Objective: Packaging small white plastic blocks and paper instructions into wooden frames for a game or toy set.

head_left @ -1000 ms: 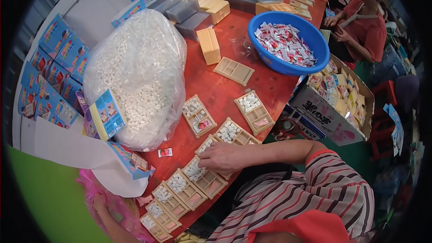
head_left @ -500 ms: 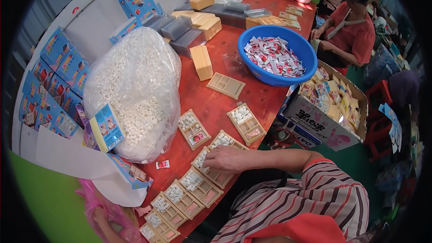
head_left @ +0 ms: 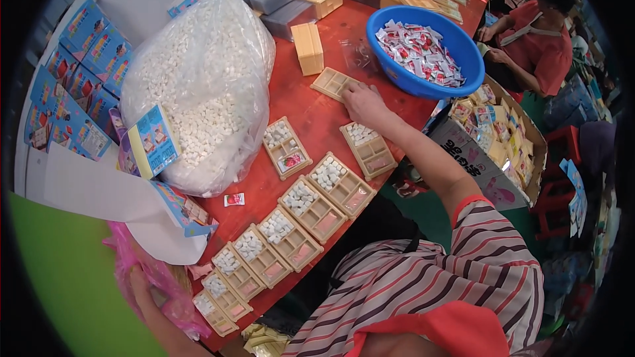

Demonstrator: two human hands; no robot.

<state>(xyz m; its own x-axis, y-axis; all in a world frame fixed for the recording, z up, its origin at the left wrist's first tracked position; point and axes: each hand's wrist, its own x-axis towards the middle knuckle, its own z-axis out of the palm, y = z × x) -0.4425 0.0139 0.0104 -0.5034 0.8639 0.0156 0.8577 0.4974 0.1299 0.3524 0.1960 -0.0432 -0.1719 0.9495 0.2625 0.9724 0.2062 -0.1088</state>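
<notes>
My right hand (head_left: 365, 104) reaches across the red table, fingers bent at the right end of a beige compartment tray (head_left: 329, 83) with no filling seen in it. Nearer me, a row of similar trays (head_left: 329, 221) holds small white pieces in one compartment and pink packets in another. Two more part-filled trays, one on the left (head_left: 287, 147) and one on the right (head_left: 368, 152), lie beyond the row. My left hand (head_left: 139, 283) is at the lower left in a pink plastic bag (head_left: 173, 294); its fingers are hidden.
A big clear bag of white pieces (head_left: 198, 92) stands on the left, and a blue basin of small packets (head_left: 423, 53) at the right. Stacked beige trays (head_left: 307, 49) stand behind. A carton of packed goods (head_left: 503, 139) sits beyond the table edge, near another person (head_left: 539, 39).
My right hand has left the white pieces in the row of trays and moved away from me to the tray near the basin. The view has shifted, too.
</notes>
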